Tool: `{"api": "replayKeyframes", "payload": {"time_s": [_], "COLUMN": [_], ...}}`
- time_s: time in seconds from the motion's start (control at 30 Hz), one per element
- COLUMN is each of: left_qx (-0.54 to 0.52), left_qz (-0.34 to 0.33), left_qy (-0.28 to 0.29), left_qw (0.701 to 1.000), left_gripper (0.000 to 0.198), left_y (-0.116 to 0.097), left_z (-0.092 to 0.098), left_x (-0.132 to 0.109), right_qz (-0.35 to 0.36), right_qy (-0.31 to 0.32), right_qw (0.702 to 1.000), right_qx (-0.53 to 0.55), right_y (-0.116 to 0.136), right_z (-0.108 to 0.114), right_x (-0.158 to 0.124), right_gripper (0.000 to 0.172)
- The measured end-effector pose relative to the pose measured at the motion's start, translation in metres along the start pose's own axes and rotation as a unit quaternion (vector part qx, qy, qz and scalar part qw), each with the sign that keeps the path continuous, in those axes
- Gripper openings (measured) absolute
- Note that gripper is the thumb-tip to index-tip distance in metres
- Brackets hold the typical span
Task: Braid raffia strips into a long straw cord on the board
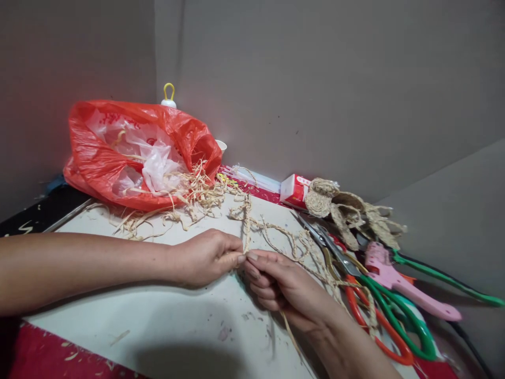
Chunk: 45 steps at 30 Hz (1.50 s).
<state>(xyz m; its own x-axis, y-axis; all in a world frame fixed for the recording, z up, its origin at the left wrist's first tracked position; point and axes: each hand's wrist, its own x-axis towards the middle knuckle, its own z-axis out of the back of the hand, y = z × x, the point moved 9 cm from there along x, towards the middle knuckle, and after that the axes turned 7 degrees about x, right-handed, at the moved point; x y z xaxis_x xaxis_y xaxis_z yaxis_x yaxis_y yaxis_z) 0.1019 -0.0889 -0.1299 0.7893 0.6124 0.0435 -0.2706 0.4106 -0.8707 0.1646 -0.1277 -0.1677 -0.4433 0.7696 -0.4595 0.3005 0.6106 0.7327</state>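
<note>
A pale braided straw cord point(246, 221) runs away from me, its near end pinched between my two hands. My left hand point(211, 257) comes in from the left, thumb and fingers closed on the cord's end. Fingertips almost touching the left thumb, my right hand point(276, 281) also pinches there, its other fingers curled. A loose strand point(294, 337) trails below the right hand toward the front of the white board point(173, 321). More thin braid point(292, 242) lies in loops to the right. The exact grip on the strands is partly hidden by the fingers.
A red plastic bag point(138, 152) stands at the back left, with loose straw point(201, 192) spilling out. On the right lie green-handled scissors point(406, 321), orange-handled scissors point(379, 326), a pink glue gun point(406, 281) and woven straw pieces point(339, 205). A small red-and-white box point(294, 190) stands behind.
</note>
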Motion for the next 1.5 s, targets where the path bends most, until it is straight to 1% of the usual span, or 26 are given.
{"api": "replayKeyframes", "payload": {"time_s": [0.1,0.17,0.23,0.33,0.4,0.47,0.5,0.57,0.7,0.77,0.87,0.9,0.97,1.03,1.07,1.13,1.17,1.2,1.23,1.27,1.3,1.33,1.37,1.4,1.47,1.5], "left_qx": [0.063,0.083,0.082,0.055,0.029,-0.005,-0.023,-0.043,-0.013,-0.01,-0.028,-0.033,-0.039,-0.052,-0.058,-0.053,-0.036,-0.007,0.027,0.054,0.064,0.046,0.001,-0.065,-0.199,-0.24], "left_qz": [-0.007,0.002,0.019,0.068,0.12,0.166,0.18,0.194,0.202,0.198,0.184,0.187,0.2,0.208,0.207,0.2,0.19,0.174,0.154,0.135,0.123,0.119,0.126,0.143,0.184,0.2], "left_qy": [0.005,0.018,0.04,0.075,0.08,0.081,0.08,0.06,-0.002,-0.02,-0.051,-0.053,-0.036,0.0,0.027,0.073,0.08,0.06,0.016,-0.042,-0.088,-0.103,-0.09,-0.045,0.043,0.071], "left_qw": [0.998,0.996,0.996,0.993,0.989,0.983,0.98,0.978,0.979,0.98,0.981,0.98,0.978,0.977,0.976,0.976,0.978,0.983,0.988,0.988,0.986,0.986,0.988,0.987,0.961,0.947], "left_gripper": [0.022,0.02,0.019,0.021,0.02,0.022,0.023,0.019,0.009,0.01,0.019,0.02,0.018,0.016,0.019,0.024,0.024,0.025,0.026,0.025,0.023,0.023,0.024,0.024,0.016,0.012], "left_y": [-0.003,-0.004,-0.005,-0.004,0.0,0.004,0.006,0.009,0.013,0.013,0.01,0.01,0.009,0.008,0.006,0.004,0.002,0.001,-0.001,-0.003,-0.003,-0.001,0.004,0.01,0.019,0.021], "left_z": [0.002,0.002,0.001,-0.002,-0.006,-0.015,-0.02,-0.028,-0.031,-0.031,-0.03,-0.03,-0.032,-0.032,-0.031,-0.023,-0.015,-0.002,0.014,0.03,0.041,0.043,0.038,0.025,-0.005,-0.016], "left_x": [-0.001,-0.001,-0.003,-0.006,-0.011,-0.017,-0.02,-0.025,-0.028,-0.027,-0.023,-0.023,-0.024,-0.028,-0.03,-0.035,-0.036,-0.035,-0.033,-0.031,-0.029,-0.026,-0.022,-0.018,-0.013,-0.012], "right_qz": [0.016,0.038,0.066,0.091,0.097,0.101,0.101,0.095,0.082,0.089,0.101,0.104,0.105,0.101,0.097,0.09,0.087,0.083,0.078,0.074,0.07,0.066,0.063,0.061,0.055,0.05], "right_qy": [-0.012,-0.047,-0.098,-0.165,-0.188,-0.193,-0.192,-0.183,-0.167,-0.164,-0.161,-0.161,-0.16,-0.153,-0.147,-0.131,-0.124,-0.116,-0.11,-0.104,-0.1,-0.095,-0.088,-0.082,-0.069,-0.066], "right_qw": [1.0,0.998,0.99,0.974,0.969,0.971,0.973,0.978,0.982,0.982,0.982,0.981,0.982,0.983,0.984,0.987,0.988,0.989,0.99,0.991,0.992,0.993,0.994,0.995,0.996,0.997], "right_qx": [0.001,-0.03,-0.073,-0.125,-0.124,-0.095,-0.076,-0.038,0.015,0.017,0.008,0.006,0.005,0.013,0.021,0.035,0.04,0.042,0.041,0.039,0.035,0.031,0.026,0.021,0.009,0.003], "right_y": [-0.001,0.001,0.004,0.005,0.002,-0.002,-0.004,-0.008,-0.014,-0.013,-0.011,-0.011,-0.01,-0.01,-0.009,-0.007,-0.006,-0.006,-0.005,-0.005,-0.005,-0.005,-0.005,-0.005,-0.005,-0.005], "right_z": [0.001,0.006,0.013,0.018,0.018,0.016,0.014,0.011,0.004,0.002,-0.001,-0.001,-0.002,-0.002,-0.002,-0.003,-0.003,-0.003,-0.004,-0.004,-0.004,-0.004,-0.004,-0.004,-0.003,-0.002], "right_x": [0.001,0.002,0.002,0.0,0.0,0.0,0.001,0.002,0.003,0.003,0.002,0.002,0.002,0.002,0.002,0.001,0.001,0.001,0.001,0.001,0.002,0.002,0.002,0.003,0.003,0.004], "right_gripper": [0.034,0.034,0.034,0.034,0.032,0.03,0.03,0.03,0.033,0.037,0.038,0.037,0.036,0.033,0.031,0.029,0.029,0.029,0.029,0.029,0.028,0.027,0.027,0.027,0.028,0.028]}}
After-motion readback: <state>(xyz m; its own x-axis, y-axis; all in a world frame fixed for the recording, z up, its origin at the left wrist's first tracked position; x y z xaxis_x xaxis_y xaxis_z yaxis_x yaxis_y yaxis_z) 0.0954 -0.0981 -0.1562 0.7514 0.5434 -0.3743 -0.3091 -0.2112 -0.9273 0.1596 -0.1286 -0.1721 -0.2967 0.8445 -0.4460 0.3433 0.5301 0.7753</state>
